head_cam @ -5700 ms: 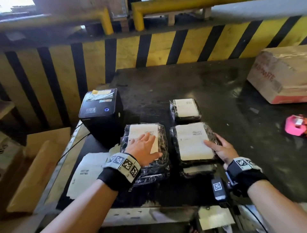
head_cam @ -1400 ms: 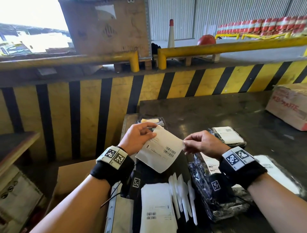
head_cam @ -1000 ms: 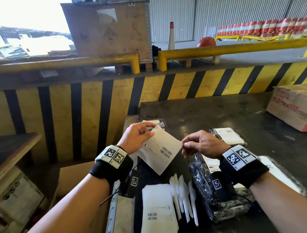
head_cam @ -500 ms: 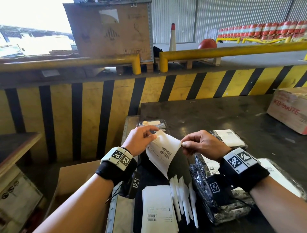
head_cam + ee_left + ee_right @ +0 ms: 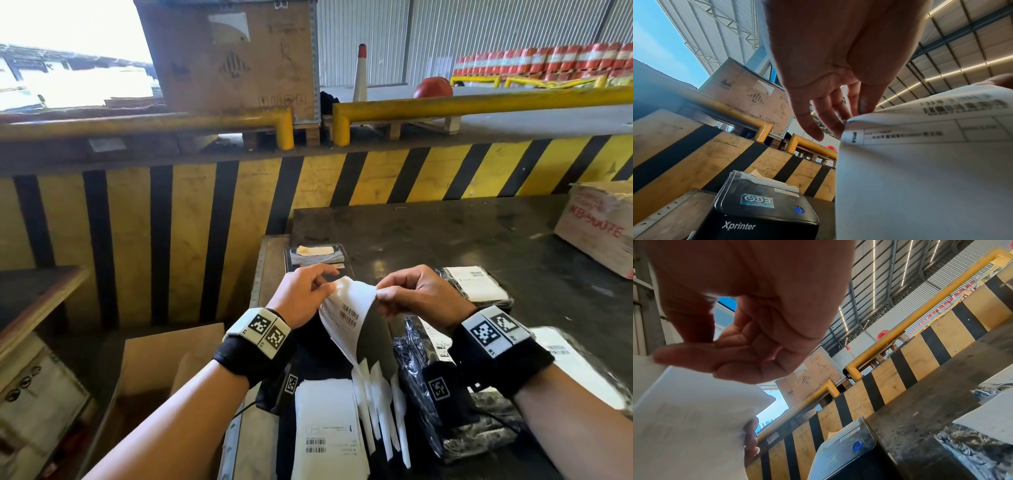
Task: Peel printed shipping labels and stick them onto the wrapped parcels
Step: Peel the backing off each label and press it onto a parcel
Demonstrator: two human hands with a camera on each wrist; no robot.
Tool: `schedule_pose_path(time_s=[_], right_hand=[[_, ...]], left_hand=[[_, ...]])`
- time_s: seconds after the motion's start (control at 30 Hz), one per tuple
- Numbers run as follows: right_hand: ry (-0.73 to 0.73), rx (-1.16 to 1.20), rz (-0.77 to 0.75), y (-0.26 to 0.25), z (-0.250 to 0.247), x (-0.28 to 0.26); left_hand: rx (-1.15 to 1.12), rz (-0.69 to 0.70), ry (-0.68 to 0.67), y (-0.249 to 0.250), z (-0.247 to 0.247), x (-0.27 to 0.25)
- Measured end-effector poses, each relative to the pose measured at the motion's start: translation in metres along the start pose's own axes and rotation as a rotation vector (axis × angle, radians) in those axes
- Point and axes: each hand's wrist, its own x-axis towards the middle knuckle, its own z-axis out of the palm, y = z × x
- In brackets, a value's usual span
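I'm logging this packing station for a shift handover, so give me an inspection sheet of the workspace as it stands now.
Surface: dark table, scuffed.
Job's things: label held up, partly split from its backing; another printed sheet lies at the near edge; wrapped parcels already labelled; printer with blue light on.
Clutter: loose white paper strips; cardboard box at far right.
Grippers: left hand and right hand each pinch the label's top edge.
Cables: thin cable near the left wrist.
Surroundings: yellow-black striped barrier, yellow rails, wooden crate.
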Motion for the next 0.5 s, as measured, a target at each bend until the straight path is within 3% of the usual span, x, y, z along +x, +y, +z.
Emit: schedule_pose_path(time_s=[0.27,0.4,0.5], right_hand=[[0.082,-0.065,-0.025,0.000,0.001,0.002],[0.144,-0.107,-0.059,0.003,0.004,0.006],[0.152,-0.129,-0.066,0.006,0.009,0.008]], left_hand=[[-0.054,0.018,0.082,0.010,0.003,-0.005],[-0.262,0.035,-0.050,0.028,0.006,-0.008],[-0.282,0.038,-0.083,0.036,0.013,-0.009]])
